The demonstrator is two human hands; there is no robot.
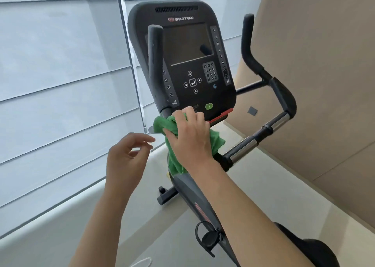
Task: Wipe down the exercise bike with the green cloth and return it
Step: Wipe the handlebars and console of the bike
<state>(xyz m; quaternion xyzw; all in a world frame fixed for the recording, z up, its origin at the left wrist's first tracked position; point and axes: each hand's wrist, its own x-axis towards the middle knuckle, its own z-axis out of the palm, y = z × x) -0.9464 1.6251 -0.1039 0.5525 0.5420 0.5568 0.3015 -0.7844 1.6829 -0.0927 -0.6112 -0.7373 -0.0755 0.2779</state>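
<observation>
Pale window blinds (60, 63), beige wall (324, 84)

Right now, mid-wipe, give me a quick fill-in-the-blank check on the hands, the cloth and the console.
1. The right hand presses the ____ cloth just below the console.
2. The left hand holds ____.
3. The console screen is ____, showing no readout.
4. The oval button above the cloth is ____.

Missing words: green; nothing; dark; green

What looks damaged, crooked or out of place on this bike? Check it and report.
Nothing stands out. The console and handlebars look intact, the right hand presses the green cloth below the console, and the left hand hovers empty beside it.
</observation>
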